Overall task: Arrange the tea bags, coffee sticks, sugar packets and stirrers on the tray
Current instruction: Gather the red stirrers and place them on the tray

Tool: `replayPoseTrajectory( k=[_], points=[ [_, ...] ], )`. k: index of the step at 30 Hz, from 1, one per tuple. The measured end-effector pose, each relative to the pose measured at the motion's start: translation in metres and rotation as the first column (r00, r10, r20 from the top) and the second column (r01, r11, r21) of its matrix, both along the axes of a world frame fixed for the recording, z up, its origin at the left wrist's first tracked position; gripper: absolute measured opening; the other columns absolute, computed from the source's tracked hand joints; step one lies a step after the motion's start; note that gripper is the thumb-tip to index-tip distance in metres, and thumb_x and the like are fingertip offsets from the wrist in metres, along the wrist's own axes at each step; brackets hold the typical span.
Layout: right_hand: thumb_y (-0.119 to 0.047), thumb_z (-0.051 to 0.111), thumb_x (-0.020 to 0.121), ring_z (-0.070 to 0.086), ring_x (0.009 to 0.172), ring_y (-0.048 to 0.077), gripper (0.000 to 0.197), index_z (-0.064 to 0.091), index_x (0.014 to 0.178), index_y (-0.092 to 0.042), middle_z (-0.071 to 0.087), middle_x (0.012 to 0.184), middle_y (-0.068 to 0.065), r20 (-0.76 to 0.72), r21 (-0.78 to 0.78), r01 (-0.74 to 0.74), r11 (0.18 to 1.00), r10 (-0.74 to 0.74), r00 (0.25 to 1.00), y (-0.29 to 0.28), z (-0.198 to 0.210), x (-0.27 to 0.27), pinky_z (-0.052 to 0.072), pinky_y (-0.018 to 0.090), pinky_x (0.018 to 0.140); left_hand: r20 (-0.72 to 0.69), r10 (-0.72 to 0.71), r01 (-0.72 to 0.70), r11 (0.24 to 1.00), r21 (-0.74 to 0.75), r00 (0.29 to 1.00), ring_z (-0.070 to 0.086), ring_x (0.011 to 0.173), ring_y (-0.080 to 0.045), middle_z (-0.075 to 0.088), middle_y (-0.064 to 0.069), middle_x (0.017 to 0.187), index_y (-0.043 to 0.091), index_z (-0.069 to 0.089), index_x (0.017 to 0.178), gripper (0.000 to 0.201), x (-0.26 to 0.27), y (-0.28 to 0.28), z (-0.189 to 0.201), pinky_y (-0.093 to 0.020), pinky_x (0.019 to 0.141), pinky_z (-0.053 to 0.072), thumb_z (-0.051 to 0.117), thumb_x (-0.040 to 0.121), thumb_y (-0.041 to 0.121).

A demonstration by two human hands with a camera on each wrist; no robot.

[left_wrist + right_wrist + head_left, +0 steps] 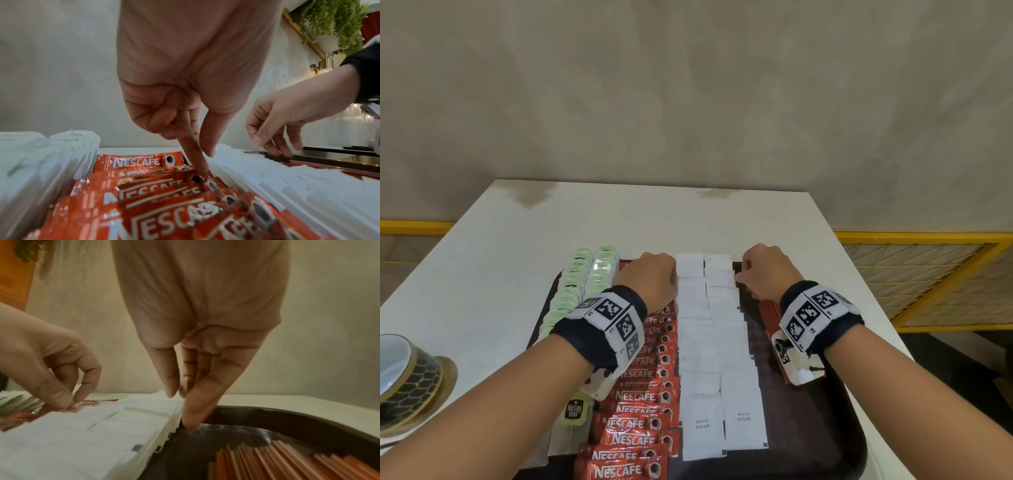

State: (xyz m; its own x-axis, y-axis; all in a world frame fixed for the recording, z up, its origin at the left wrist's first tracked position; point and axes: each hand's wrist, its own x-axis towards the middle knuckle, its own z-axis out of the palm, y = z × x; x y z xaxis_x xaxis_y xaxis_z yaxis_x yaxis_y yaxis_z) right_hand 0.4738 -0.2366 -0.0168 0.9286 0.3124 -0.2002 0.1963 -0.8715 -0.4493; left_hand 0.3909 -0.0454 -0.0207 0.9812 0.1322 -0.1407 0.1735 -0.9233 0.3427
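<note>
A dark brown tray (808, 428) holds rows running away from me: pale green tea bags (582, 284) on the left, red Nescafe coffee sticks (640, 397), two columns of white sugar packets (709, 342), and red stirrers (770, 315) on the right. My left hand (657, 274) is at the far end of the coffee row. Its index finger (197, 155) points straight down onto the right ends of the coffee sticks (164, 194), thumb beside it, other fingers curled. My right hand (180, 402) points down, fingertips on the tray floor (287, 421) against the sugar packets' (82, 443) right edge, holding nothing.
A black and gold cup on a saucer (404, 380) stands on the white table (654, 212) to the left of the tray. A yellow mesh railing (928, 240) runs behind the table on both sides. The stirrers (287, 464) lie just right of my right fingers.
</note>
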Motion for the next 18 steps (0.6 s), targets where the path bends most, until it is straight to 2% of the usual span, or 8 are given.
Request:
replayPoseTrajectory(
  k=[3, 7, 10, 12, 15, 17, 18],
  points=[
    [-0.010, 0.061, 0.086, 0.072, 0.080, 0.036, 0.018, 0.064, 0.093, 0.007, 0.073, 0.086, 0.021, -0.132, 0.030, 0.045, 0.999, -0.041, 0.990, -0.003, -0.006, -0.003, 0.060, 0.047, 0.077, -0.018, -0.002, 0.001, 0.999, -0.054, 1.000, 0.063, 0.088, -0.023, 0.067, -0.004, 0.098, 0.015, 0.066, 0.091, 0.011, 0.000, -0.002, 0.000, -0.032, 0.076, 0.053, 0.056, 0.087, 0.013],
    [-0.006, 0.061, 0.084, 0.071, 0.085, 0.037, 0.006, 0.063, 0.084, 0.000, 0.073, 0.088, 0.022, -0.202, 0.076, 0.041, 0.996, -0.025, 0.979, 0.003, -0.013, -0.008, 0.059, 0.047, 0.079, -0.022, 0.013, -0.016, 0.995, -0.103, 1.000, 0.063, 0.090, -0.022, 0.067, -0.003, 0.099, 0.015, 0.066, 0.088, 0.009, -0.001, -0.005, -0.003, -0.034, 0.082, 0.054, 0.059, 0.085, 0.011],
    [-0.005, 0.060, 0.086, 0.072, 0.083, 0.035, 0.007, 0.062, 0.080, -0.002, 0.073, 0.086, 0.021, -0.199, 0.087, 0.050, 0.995, -0.032, 0.979, 0.002, -0.011, -0.010, 0.060, 0.047, 0.079, -0.012, 0.023, -0.024, 0.993, -0.115, 1.000, 0.063, 0.089, -0.021, 0.067, -0.003, 0.099, 0.017, 0.065, 0.087, 0.005, -0.002, -0.003, -0.004, -0.035, 0.082, 0.054, 0.061, 0.086, 0.014],
    [-0.003, 0.056, 0.088, 0.072, 0.076, 0.033, 0.010, 0.061, 0.078, -0.002, 0.072, 0.084, 0.019, -0.145, 0.115, 0.046, 0.992, -0.029, 0.989, -0.002, -0.005, -0.014, 0.061, 0.044, 0.074, -0.002, 0.027, -0.027, 0.994, -0.102, 1.000, 0.063, 0.086, -0.021, 0.065, -0.002, 0.098, 0.018, 0.064, 0.088, 0.003, -0.004, -0.002, -0.003, -0.034, 0.080, 0.054, 0.062, 0.087, 0.017],
    [0.000, 0.053, 0.087, 0.068, 0.071, 0.027, 0.014, 0.064, 0.078, -0.002, 0.068, 0.075, 0.006, 0.020, 0.143, -0.100, 0.985, 0.098, 0.995, -0.001, 0.001, -0.024, 0.060, 0.034, 0.063, 0.058, 0.016, -0.012, 0.997, -0.078, 0.998, 0.063, 0.085, -0.020, 0.065, -0.001, 0.099, 0.021, 0.065, 0.088, 0.003, -0.007, -0.002, -0.001, -0.035, 0.078, 0.054, 0.062, 0.087, 0.023],
    [-0.006, 0.058, 0.087, 0.060, 0.073, 0.018, 0.013, 0.066, 0.079, -0.014, 0.061, 0.074, -0.004, 0.053, 0.078, -0.235, 0.969, 0.231, 0.971, 0.005, 0.002, -0.029, 0.049, 0.023, 0.060, 0.092, -0.018, 0.025, 0.997, -0.074, 0.996, 0.062, 0.086, -0.018, 0.066, 0.002, 0.098, 0.020, 0.068, 0.090, 0.007, -0.010, -0.006, 0.001, -0.029, 0.074, 0.051, 0.062, 0.088, 0.024],
    [-0.010, 0.061, 0.086, 0.058, 0.075, 0.016, 0.012, 0.068, 0.082, -0.019, 0.060, 0.078, -0.006, 0.043, 0.036, -0.278, 0.960, 0.276, 0.960, 0.007, 0.002, -0.029, 0.047, 0.023, 0.063, 0.101, -0.042, 0.049, 0.996, -0.072, 0.994, 0.061, 0.085, -0.016, 0.067, 0.003, 0.097, 0.020, 0.070, 0.092, 0.009, -0.011, -0.009, 0.001, -0.027, 0.072, 0.049, 0.063, 0.088, 0.024]
  ],
)
